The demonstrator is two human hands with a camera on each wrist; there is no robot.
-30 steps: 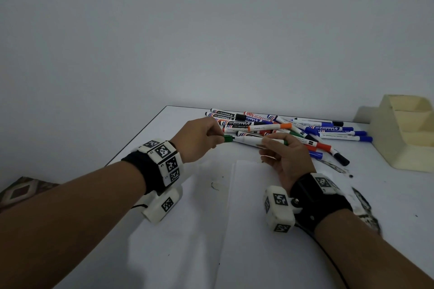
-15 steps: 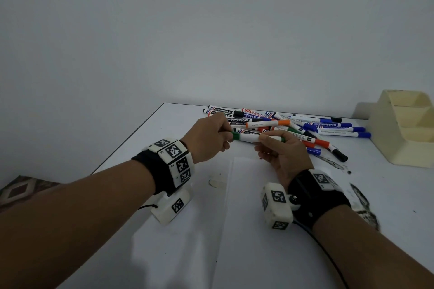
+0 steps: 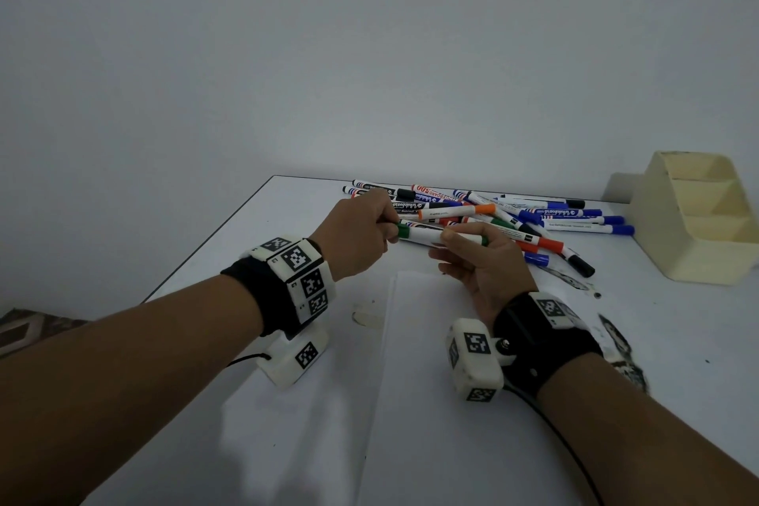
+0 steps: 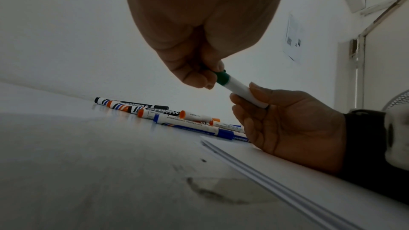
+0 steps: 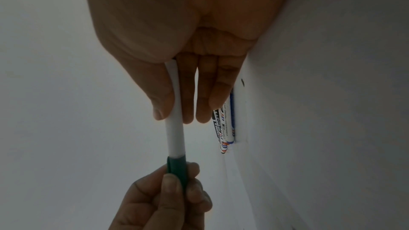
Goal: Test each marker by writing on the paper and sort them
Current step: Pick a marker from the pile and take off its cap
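Observation:
A green marker [image 3: 431, 236] with a white barrel hangs level above the far end of the paper [image 3: 427, 382], held between both hands. My left hand [image 3: 361, 234] pinches its green cap [image 4: 222, 78], which sits on the barrel [image 5: 176, 128]. My right hand [image 3: 480, 263] grips the barrel between thumb and fingers [image 5: 188, 93], its heel on the paper [image 4: 287, 177]. Behind the hands lies a pile of markers [image 3: 513, 218] with orange, blue, black and green caps.
A cream stepped organiser [image 3: 694, 222] with open compartments stands at the back right of the white table [image 3: 246, 242]. Ink smudges [image 3: 620, 345] mark the table right of my right wrist. The table's left edge runs diagonally near my left forearm.
Both hands have lifted the green marker slightly and drawn it nearer, still gripping cap and barrel. The cap remains on the barrel.

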